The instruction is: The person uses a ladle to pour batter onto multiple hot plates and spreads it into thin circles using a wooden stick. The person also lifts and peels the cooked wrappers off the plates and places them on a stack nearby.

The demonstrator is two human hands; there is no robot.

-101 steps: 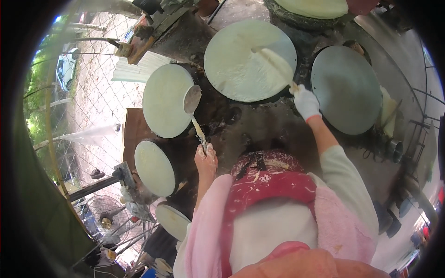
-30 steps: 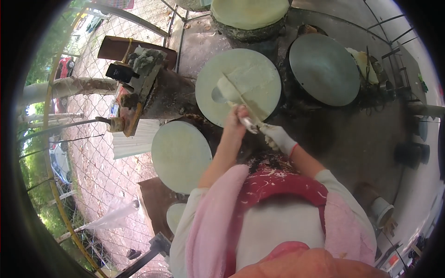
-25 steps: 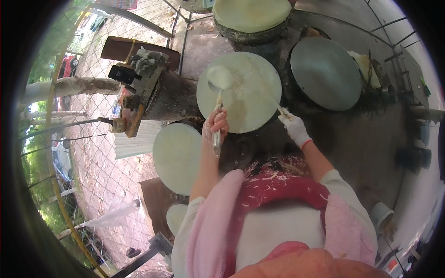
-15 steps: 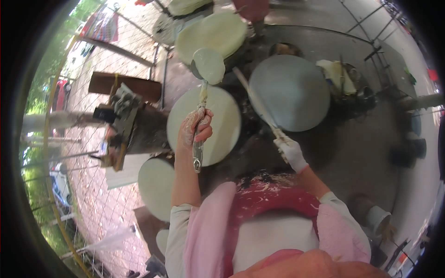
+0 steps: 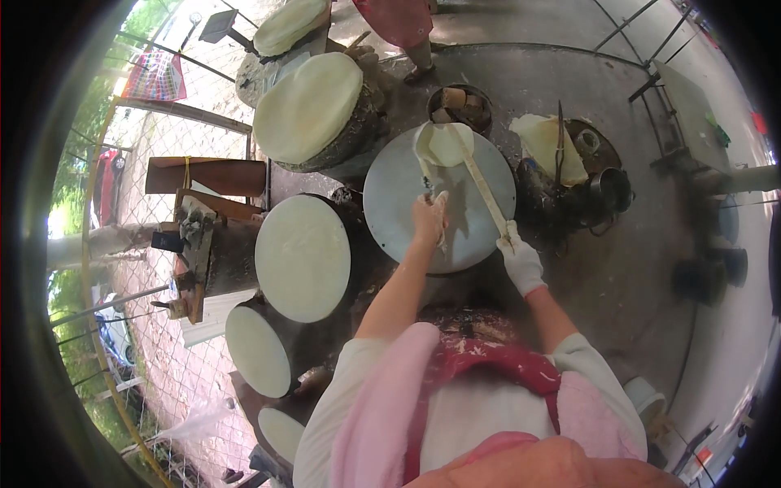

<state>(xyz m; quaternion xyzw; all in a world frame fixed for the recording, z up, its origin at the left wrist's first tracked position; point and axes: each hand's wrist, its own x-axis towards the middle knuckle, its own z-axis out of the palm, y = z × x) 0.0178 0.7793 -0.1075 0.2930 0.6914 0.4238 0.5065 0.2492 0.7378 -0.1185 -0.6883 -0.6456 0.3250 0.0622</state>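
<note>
My left hand [image 5: 429, 218], bare and dusted white, is closed round the handle of a ladle [image 5: 424, 167] over the far part of a grey round griddle [image 5: 394, 215]. A pale patch of batter [image 5: 450, 145] shows beside the ladle's bowl; whether it lies wholly on the griddle or partly in the bowl I cannot tell. In a white glove, my right hand [image 5: 521, 264] grips a long flat wooden stick [image 5: 486, 193]. The stick slants across the griddle, its far end at the batter. To the left, another round griddle [image 5: 303, 259] is covered by a thin pale pancake.
Further pale rounds [image 5: 257, 351] sit lower left. Stacked thin pancakes [image 5: 307, 110] stand at the far left. A bin of brown blocks [image 5: 460, 110] is beyond the griddle; a dark pot [image 5: 610, 191] and a pale folded sheet [image 5: 547, 148] are to the right. Another person's leg [image 5: 419, 61] shows at top.
The ladle in my left hand has moved right, from above the left griddle to the grey one. The stick's far end now meets the batter. My view has shifted too.
</note>
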